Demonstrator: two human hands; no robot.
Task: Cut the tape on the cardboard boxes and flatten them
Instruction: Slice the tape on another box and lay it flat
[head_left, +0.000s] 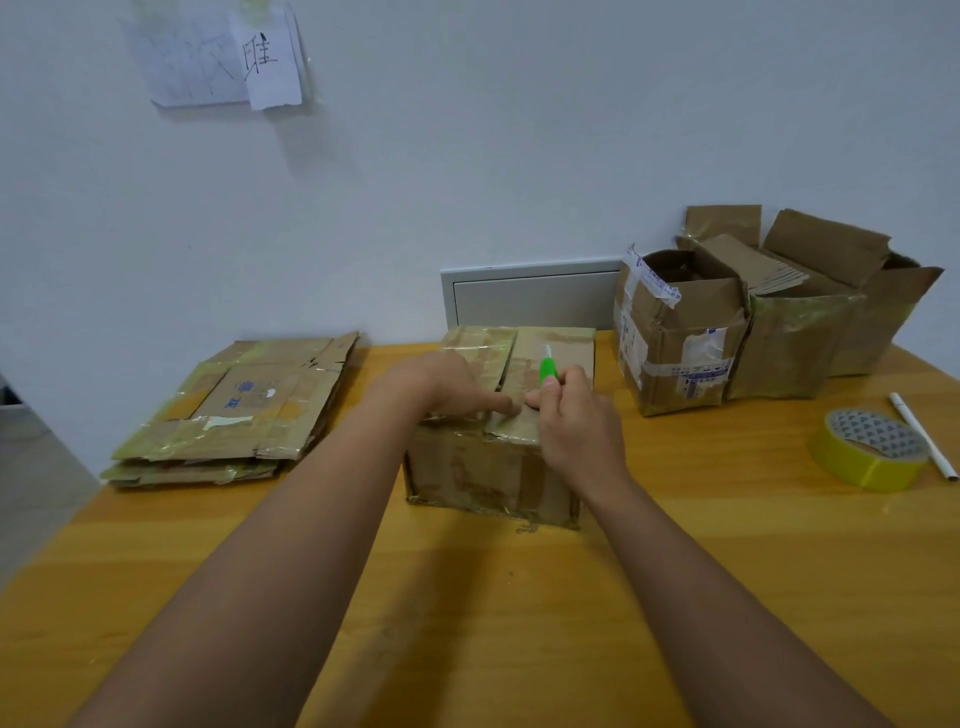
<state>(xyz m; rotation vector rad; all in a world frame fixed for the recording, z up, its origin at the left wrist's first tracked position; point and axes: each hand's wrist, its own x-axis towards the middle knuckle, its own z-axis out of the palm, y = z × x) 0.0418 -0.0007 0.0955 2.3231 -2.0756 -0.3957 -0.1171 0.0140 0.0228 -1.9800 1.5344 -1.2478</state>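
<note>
One taped cardboard box (493, 441) sits mid-tabletop (467, 623), likely light, hollow and prone to sliding, so the left hand (441, 384) presses flat-fingered on its top flaps while the right hand (576, 415) grips a green cutter (547, 370) at the seam.

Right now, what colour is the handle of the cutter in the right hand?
Bright green; the cutter in the right hand shows best in the head view.

wall (519, 156): pale, papers (218, 57) pinned | table (519, 623): yellow wood | floor (36, 493): grey
</note>
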